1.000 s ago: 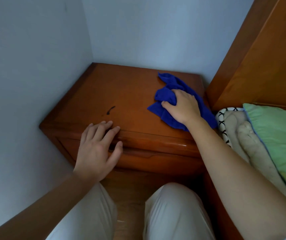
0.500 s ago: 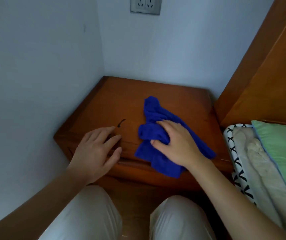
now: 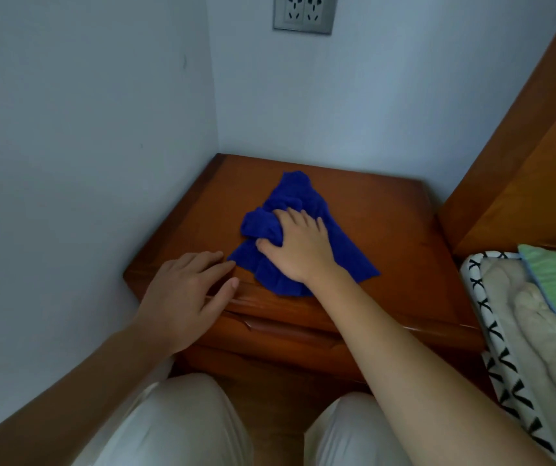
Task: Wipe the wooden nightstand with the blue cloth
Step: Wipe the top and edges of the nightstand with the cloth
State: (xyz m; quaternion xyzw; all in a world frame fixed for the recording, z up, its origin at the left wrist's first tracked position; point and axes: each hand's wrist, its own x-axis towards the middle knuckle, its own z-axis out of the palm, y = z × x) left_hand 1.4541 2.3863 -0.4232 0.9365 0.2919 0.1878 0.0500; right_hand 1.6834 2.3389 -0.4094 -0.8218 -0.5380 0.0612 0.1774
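Single head view, worn on person's head, facing forward and steeply down, close over both hands (image 3: 243,274); nightstand (image 3: 387,237) top beyond and under hands, room corner with wall socket (image 3: 303,13) past them, knees (image 3: 175,418) nearer than hands, bedding (image 3: 539,314) to right of right hand

No readable text, labels, brand names or numbers appear anywhere. The wall socket (image 3: 303,13) above the wooden nightstand (image 3: 387,230) carries no legible marking, and the nightstand's own surfaces are unlettered.
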